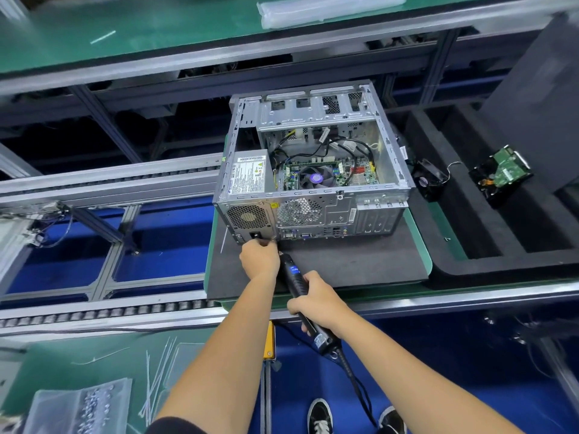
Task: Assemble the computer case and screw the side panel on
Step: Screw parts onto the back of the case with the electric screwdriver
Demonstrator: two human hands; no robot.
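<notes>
While the open grey metal computer case (313,170) lies on its side on the dark mat of the surface (344,261), I hold a driver at its rear lower corner.

My right hand (316,300) has its grip wrapped round the black corded electric screwdriver (293,274), whose long axis runs up and leftward from that hand toward the case's rear face beside the power-supply socket. My left hand (259,256) is the nearer one, its fingers curled in a pinch at the driver's tip, right against the panel. That hand hides the tip, so I cannot tell whether a screw is seated. The case's open side faces up; I judge the side panel not yet fitted, and I cannot pick it out with certainty.
</notes>
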